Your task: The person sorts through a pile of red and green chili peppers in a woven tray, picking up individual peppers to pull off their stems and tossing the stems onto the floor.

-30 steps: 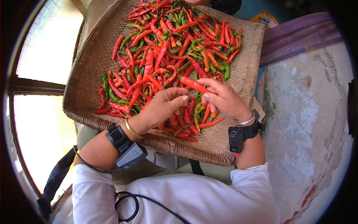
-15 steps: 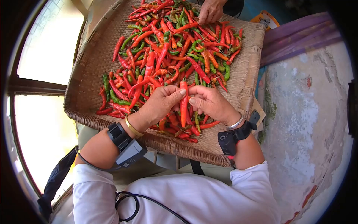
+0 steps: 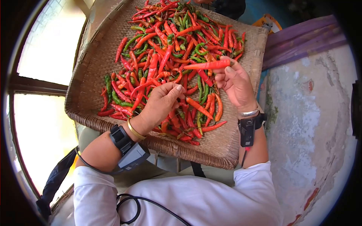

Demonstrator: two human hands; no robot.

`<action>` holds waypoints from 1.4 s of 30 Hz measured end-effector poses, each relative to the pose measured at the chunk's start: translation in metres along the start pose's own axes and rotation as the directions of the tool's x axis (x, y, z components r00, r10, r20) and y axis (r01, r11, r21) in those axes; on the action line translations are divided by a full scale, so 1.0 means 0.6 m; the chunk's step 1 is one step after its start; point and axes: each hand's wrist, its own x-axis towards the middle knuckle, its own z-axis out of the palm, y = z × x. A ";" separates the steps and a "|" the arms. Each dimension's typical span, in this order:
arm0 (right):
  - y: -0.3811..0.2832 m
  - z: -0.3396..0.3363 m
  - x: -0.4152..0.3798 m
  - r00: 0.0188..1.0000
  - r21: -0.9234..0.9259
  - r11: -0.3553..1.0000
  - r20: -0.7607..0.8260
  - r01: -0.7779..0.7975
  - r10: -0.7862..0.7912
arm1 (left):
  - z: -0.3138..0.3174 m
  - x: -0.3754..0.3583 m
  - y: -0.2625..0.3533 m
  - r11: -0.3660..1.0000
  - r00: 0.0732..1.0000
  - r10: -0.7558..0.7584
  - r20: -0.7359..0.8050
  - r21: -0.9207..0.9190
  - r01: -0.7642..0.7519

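Note:
My right hand [image 3: 237, 81] is raised over the right part of the pile, its thumb and fingers closed on the end of a long red chili pepper [image 3: 207, 65]. The pepper lies nearly level, its tip toward the left. Lower and to the left, my left hand [image 3: 164, 98] is closed in a pinch just above the peppers; whatever its fingertips hold is too small to make out. Beneath both hands spreads a heap of red and green chili peppers [image 3: 152, 64] in a shallow woven basket [image 3: 235, 141].
The basket's thick rim [image 3: 181, 150] runs close in front of my body. A window [image 3: 41, 128] is at the left, a patchy wall [image 3: 305, 124] at the right with purple cloth [image 3: 301, 39] above it. Part of another person's hand [image 3: 203, 1] shows at the top edge.
My right hand has moved up and right, away from my left hand, taking the red chili pepper, now turned level. The other person's hand has drawn back toward the top edge.

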 end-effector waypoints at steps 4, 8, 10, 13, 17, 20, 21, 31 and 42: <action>-0.007 -0.013 0.020 0.994 0.043 0.994 -0.051 0.098 -0.096 | -0.004 0.000 -0.003 0.999 1.000 0.003 -0.015 -0.047 -0.003; 0.046 -0.056 0.037 0.997 -0.939 0.342 -0.008 -0.032 0.072 | -0.002 -0.004 -0.001 0.996 0.999 -0.036 0.001 -0.085 0.036; 0.058 -0.047 0.031 0.997 -0.991 -0.120 0.045 0.052 0.060 | -0.001 -0.004 -0.003 0.995 0.999 -0.034 0.018 -0.091 0.036; 0.080 -0.035 0.019 0.979 -0.933 -0.322 0.192 0.159 -0.073 | 0.000 -0.002 -0.006 0.997 0.998 -0.051 0.021 -0.055 0.052; 0.075 -0.032 0.019 0.974 -0.952 -0.261 0.196 0.162 -0.113 | 0.001 -0.001 -0.005 0.996 0.997 -0.072 0.007 -0.053 0.072; 0.047 -0.012 0.008 0.990 -0.986 -0.115 0.127 0.120 -0.056 | 0.003 -0.001 -0.004 0.997 0.997 -0.067 -0.038 -0.044 0.066; 0.037 -0.005 0.001 0.989 -0.992 0.007 0.126 0.127 -0.081 | 0.001 0.002 -0.009 0.999 0.999 -0.018 -0.033 -0.049 0.016; -0.007 0.011 -0.055 0.987 -0.789 0.592 0.135 0.162 -0.090 | 0.004 0.008 -0.007 0.841 0.881 0.470 -0.055 0.331 -0.428; -0.014 -0.007 -0.060 0.983 -0.626 0.779 0.120 -0.031 0.136 | 0.007 0.002 -0.002 0.887 0.948 0.300 0.105 0.334 -0.317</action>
